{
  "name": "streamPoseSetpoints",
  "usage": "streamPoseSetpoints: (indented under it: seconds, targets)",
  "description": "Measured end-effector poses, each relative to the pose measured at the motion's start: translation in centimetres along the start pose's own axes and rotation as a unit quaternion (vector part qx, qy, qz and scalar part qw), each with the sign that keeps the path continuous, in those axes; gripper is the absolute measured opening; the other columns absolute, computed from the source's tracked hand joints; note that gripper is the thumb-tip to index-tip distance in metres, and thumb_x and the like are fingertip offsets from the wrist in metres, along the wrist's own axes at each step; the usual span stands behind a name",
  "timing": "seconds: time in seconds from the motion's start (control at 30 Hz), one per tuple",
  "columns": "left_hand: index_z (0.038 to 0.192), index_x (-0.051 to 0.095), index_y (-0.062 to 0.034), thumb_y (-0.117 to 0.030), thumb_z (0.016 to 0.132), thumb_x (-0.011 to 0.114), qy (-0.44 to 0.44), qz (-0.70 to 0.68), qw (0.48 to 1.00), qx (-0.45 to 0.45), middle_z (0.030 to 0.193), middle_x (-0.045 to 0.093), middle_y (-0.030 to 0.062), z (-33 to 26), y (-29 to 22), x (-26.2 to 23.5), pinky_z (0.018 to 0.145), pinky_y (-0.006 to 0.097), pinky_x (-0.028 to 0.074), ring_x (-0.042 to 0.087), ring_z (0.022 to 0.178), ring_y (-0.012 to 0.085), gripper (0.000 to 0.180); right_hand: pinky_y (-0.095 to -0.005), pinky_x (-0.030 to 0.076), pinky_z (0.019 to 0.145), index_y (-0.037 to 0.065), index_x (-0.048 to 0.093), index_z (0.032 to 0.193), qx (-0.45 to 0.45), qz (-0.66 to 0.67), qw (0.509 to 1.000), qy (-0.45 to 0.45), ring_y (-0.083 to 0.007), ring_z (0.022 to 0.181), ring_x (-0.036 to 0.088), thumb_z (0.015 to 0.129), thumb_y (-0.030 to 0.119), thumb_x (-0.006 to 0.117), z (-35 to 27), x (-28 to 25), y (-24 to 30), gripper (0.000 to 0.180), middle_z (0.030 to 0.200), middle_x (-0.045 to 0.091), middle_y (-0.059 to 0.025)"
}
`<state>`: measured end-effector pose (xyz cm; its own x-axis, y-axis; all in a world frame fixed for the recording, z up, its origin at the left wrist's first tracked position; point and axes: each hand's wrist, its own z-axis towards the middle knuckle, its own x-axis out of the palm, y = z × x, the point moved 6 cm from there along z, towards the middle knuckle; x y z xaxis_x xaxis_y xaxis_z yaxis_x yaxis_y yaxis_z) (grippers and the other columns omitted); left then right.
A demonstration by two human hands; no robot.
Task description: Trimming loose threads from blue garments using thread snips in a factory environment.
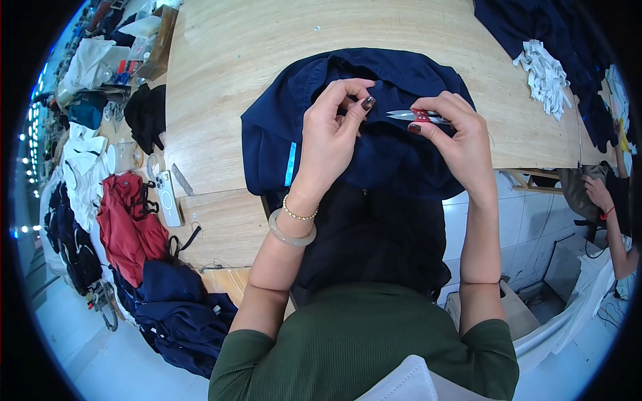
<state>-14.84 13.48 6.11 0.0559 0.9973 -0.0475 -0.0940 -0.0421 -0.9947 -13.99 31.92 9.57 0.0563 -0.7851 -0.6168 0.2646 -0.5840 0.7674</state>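
Observation:
A dark navy garment (267,140) lies bunched at the front of the wooden table, with a light blue strip (290,164) on its left part. My left hand (336,120), fingers bent and drawn together, grips a bit of this garment near its middle; the exact spot between the fingertips is partly hidden. Small thread snips (405,115) with a red grip are held between thumb and fingers of my right hand (458,123). Their pointed blades face left toward my left fingertips, a short gap apart from them.
On the table (227,80), a white phone (168,198) lies left beside a red garment (132,224). More navy clothing (180,321) hangs lower left. White strips (543,79) and navy cloth (528,23) lie at the far right. Another person's hand (597,194) handles cloth at the right edge.

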Motion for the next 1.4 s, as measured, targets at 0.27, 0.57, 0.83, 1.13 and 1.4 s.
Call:
streamPoseSetpoints:
  seconds: [0.27, 0.57, 0.83, 1.13, 1.4]
  targets:
    - [0.094, 0.061, 0.0025, 0.003, 0.089, 0.061, -0.006, 0.007, 1.0, 0.013, 0.1, 0.064, 0.0048, 0.0, -0.1, 0.1, 0.055, 0.02, 0.04, 0.048, 0.068, 0.0057, 0.006, -0.0304, 0.044, 0.067, 0.006, 0.07, 0.093, -0.01, -0.032, 0.999, 0.005, -0.0198, 0.077, 0.056, 0.077, 0.017, 0.075, 0.4, 0.7, 0.4, 0.02, 0.078, 0.061, -0.0042]
    - [0.092, 0.059, 0.0026, 0.001, 0.089, 0.061, -0.004, 0.014, 1.0, 0.011, 0.104, 0.067, 0.007, 0.0, -0.2, 0.1, 0.056, 0.019, 0.04, 0.049, 0.069, 0.0058, 0.003, -0.0316, 0.043, 0.07, 0.0, 0.066, 0.091, -0.028, -0.056, 0.998, 0.011, -0.0221, 0.076, 0.054, 0.074, 0.006, 0.073, 0.6, 1.3, 1.4, 0.019, 0.078, 0.06, -0.0074]
    - [0.093, 0.056, 0.0033, 0.002, 0.092, 0.053, -0.012, 0.025, 1.0, 0.014, 0.105, 0.07, 0.0092, 0.2, -0.1, -0.2, 0.053, 0.02, 0.041, 0.05, 0.063, 0.0042, 0.003, -0.031, 0.043, 0.067, 0.004, 0.068, 0.09, -0.013, -0.037, 0.999, -0.031, -0.0212, 0.075, 0.054, 0.075, 0.01, 0.073, 0.0, 0.3, -0.4, 0.017, 0.078, 0.06, -0.0051]
    - [0.093, 0.056, 0.0044, 0.002, 0.091, 0.054, -0.014, 0.029, 0.999, 0.018, 0.104, 0.071, 0.0103, 0.1, -0.3, -0.1, 0.059, 0.021, 0.045, 0.054, 0.067, 0.0062, 0.004, -0.0303, 0.042, 0.068, 0.003, 0.068, 0.091, -0.012, -0.016, 1.0, -0.024, -0.0204, 0.074, 0.053, 0.074, 0.009, 0.073, 0.3, 1.2, 0.3, 0.018, 0.077, 0.061, -0.0052]
    - [0.095, 0.055, 0.0015, -0.005, 0.097, 0.052, -0.025, -0.001, 1.0, -0.002, 0.104, 0.071, 0.0107, 0.1, 0.0, -0.5, 0.059, 0.02, 0.047, 0.058, 0.07, 0.0069, 0.008, -0.0309, 0.043, 0.066, 0.004, 0.069, 0.092, -0.034, -0.038, 0.998, -0.025, -0.0205, 0.074, 0.054, 0.077, 0.011, 0.073, 0.5, 1.5, 0.5, 0.017, 0.077, 0.061, -0.0035]
